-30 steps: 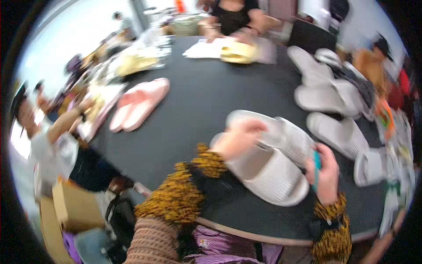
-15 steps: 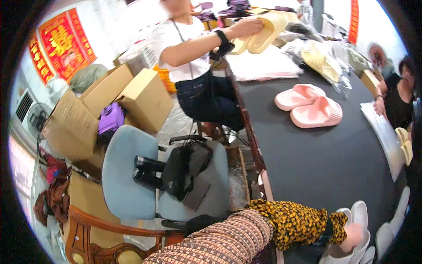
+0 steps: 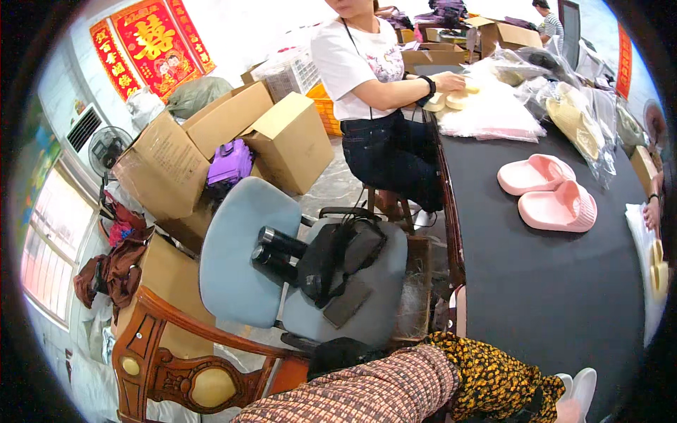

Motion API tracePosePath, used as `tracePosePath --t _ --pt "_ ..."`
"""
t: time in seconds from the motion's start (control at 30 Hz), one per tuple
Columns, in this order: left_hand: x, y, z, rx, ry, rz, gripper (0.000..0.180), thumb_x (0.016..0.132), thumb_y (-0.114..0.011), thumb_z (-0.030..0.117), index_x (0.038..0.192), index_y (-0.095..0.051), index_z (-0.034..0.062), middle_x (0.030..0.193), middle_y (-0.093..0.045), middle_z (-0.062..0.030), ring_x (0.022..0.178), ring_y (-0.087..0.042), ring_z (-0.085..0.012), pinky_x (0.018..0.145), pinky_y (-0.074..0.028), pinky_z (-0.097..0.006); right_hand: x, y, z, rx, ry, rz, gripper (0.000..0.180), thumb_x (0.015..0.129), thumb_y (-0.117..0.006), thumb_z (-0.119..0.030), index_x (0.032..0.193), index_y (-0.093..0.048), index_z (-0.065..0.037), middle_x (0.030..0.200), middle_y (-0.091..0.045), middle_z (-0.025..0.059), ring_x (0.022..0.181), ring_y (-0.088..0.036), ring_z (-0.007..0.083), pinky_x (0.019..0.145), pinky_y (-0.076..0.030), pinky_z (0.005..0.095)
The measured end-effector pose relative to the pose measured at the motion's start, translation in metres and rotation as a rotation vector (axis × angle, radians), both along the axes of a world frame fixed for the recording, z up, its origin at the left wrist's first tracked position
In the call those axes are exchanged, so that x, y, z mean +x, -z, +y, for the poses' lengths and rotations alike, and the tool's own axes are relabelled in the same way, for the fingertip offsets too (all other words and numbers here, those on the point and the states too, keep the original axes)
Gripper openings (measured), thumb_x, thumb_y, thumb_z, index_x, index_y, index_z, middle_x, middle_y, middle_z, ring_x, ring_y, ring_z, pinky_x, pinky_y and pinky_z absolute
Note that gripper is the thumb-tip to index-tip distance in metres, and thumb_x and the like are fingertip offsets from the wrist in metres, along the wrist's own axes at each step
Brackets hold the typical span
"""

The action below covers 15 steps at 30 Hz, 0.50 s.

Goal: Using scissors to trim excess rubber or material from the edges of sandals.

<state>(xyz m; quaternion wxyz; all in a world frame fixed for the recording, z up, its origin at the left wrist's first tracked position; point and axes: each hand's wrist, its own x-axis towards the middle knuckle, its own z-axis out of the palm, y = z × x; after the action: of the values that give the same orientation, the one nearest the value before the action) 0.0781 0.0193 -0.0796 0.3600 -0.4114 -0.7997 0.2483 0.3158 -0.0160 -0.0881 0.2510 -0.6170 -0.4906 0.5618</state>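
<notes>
My left arm, in a checked sleeve with a yellow-and-black floral oversleeve, reaches across to the lower right. My left hand (image 3: 565, 409) shows only in part at the lower edge, against a pair of white slippers (image 3: 584, 392); its fingers are hidden. My right hand is out of view. Farther up the dark tabletop (image 3: 550, 289) lies a pair of pink slippers (image 3: 558, 204), touching nothing of mine. Across from me, a co-worker's hand (image 3: 449, 82) rests at cream slippers (image 3: 455, 101) on a stack of white plastic bags (image 3: 486, 121).
A blue-grey chair (image 3: 240, 247) holds black bottles and a black bag. Beside me stands a carved wooden chair (image 3: 151, 338). Cardboard boxes (image 3: 162, 166) are piled left. Bagged slippers (image 3: 570, 113) lie at the table's far side. At right, another person's forearm (image 3: 654, 201) is near clear bags (image 3: 640, 243).
My view has swung left. The co-worker in white has lowered the cream slippers from the air onto the bag stack. My left hand and the white slippers now sit lower in the picture.
</notes>
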Motion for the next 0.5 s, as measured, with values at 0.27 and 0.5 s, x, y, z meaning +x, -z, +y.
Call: tracePosePath --t 0.27,0.5 --pt "0.053 0.023 0.036 -0.844 0.503 0.192 0.052 0.085 -0.052 0.008 0.135 -0.043 0.0204 0.091 -0.061 -0.0118 0.066 -0.054 -0.0161 0.065 -0.047 -0.034 -0.012 0.028 0.028 -0.036 -0.018 0.123 0.020 0.093 -0.044 -0.027 0.096 -0.046 -0.008 0.070 -0.048 0.0057 0.059 -0.048 0.0184 0.052 -0.044 0.0341" --pt "0.067 0.029 0.054 -0.543 -0.034 0.178 0.040 0.080 -0.055 0.012 0.116 -0.040 0.0191 0.097 -0.053 -0.0096 0.065 -0.055 -0.0224 0.061 -0.046 -0.039 -0.034 0.041 0.049 -0.082 -0.054 0.220 0.022 0.093 -0.043 -0.029 0.100 -0.046 -0.008 0.071 -0.049 0.0061 0.060 -0.047 0.0186 0.052 -0.044 0.0343"
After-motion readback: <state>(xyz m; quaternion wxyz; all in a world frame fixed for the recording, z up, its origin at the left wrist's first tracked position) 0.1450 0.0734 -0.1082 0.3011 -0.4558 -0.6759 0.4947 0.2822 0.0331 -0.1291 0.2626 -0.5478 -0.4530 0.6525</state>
